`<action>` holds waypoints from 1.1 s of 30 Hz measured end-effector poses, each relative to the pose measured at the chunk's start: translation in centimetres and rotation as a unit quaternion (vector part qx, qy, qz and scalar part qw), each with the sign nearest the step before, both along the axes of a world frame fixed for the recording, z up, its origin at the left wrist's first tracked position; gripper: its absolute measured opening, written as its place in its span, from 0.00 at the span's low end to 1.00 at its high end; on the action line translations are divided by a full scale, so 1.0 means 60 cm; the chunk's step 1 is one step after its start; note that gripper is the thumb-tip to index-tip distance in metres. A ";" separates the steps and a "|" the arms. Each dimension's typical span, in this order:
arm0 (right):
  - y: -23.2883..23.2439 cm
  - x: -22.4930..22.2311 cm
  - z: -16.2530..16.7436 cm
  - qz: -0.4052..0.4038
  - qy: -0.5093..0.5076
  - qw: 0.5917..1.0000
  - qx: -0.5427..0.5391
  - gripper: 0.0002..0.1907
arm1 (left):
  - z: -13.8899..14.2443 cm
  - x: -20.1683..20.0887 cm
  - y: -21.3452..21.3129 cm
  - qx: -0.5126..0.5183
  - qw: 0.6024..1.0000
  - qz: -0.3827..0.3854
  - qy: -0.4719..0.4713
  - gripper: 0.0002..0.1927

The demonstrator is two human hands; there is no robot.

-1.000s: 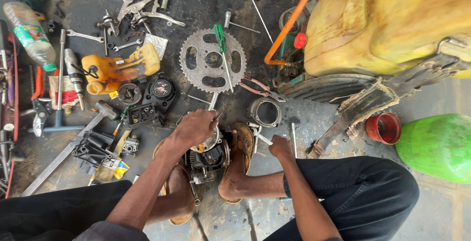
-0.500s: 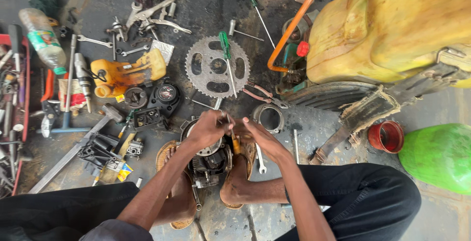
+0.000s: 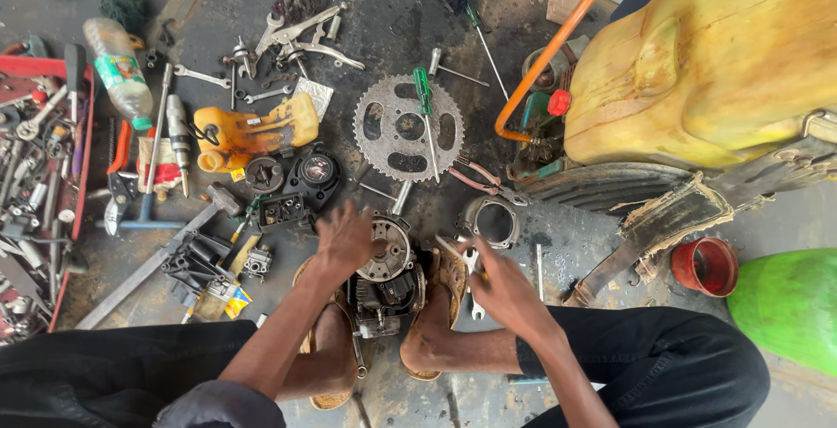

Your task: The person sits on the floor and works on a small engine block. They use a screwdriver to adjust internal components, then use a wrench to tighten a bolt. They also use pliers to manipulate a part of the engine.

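From the head view, your left hand (image 3: 344, 238) reaches forward from the lower left, forearm angled up across your knee, fingers curled down and clamped on the left rim of the engine's (image 3: 384, 284) round flywheel (image 3: 386, 249). Your right hand (image 3: 499, 281) comes in from the lower right, wrist bent inward, fingers pinched around a thin pale tool (image 3: 451, 248) whose tip points toward the flywheel — what kind of tool it is, you cannot tell from here.

The engine sits on the oily floor between your two sandalled feet (image 3: 436, 306), pinned from both sides. It is small, dark and greasy, with the silver finned flywheel facing up and black housing below it.

Just beyond it lie a metal ring (image 3: 491, 222) and red-handled pliers (image 3: 478, 177); farther out, a large toothed sprocket (image 3: 408, 128) with a green screwdriver (image 3: 425, 105) across it. A yellow tank (image 3: 248, 132) rests to the left — well apart from your hands.
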State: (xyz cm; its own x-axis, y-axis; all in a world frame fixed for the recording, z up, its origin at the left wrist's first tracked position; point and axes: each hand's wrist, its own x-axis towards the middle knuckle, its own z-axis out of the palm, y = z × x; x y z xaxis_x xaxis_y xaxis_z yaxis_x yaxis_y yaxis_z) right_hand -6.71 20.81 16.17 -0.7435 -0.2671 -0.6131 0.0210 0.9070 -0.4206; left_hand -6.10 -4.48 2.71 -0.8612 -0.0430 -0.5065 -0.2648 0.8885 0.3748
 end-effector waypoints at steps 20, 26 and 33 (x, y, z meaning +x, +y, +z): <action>-0.085 0.034 -0.148 0.174 -0.063 0.975 0.124 0.28 | 0.127 0.088 0.095 0.184 0.968 0.162 0.056 0.33; -0.107 0.012 -0.198 0.208 -0.105 0.964 0.129 0.36 | 0.077 0.058 0.052 0.126 0.977 0.167 0.031 0.39; -0.080 0.019 -0.242 0.245 -0.061 0.961 0.114 0.22 | 0.013 0.033 0.051 0.188 0.960 0.206 -0.003 0.44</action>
State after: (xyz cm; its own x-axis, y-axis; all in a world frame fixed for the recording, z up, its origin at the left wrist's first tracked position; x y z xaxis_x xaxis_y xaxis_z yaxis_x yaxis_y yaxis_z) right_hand -5.54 16.01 1.63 -0.4814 -0.4158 -0.7716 -0.3960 0.8885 -0.2317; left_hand -4.10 -1.41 3.51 -0.8077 -0.1926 -0.5572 -0.5674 0.5105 0.6460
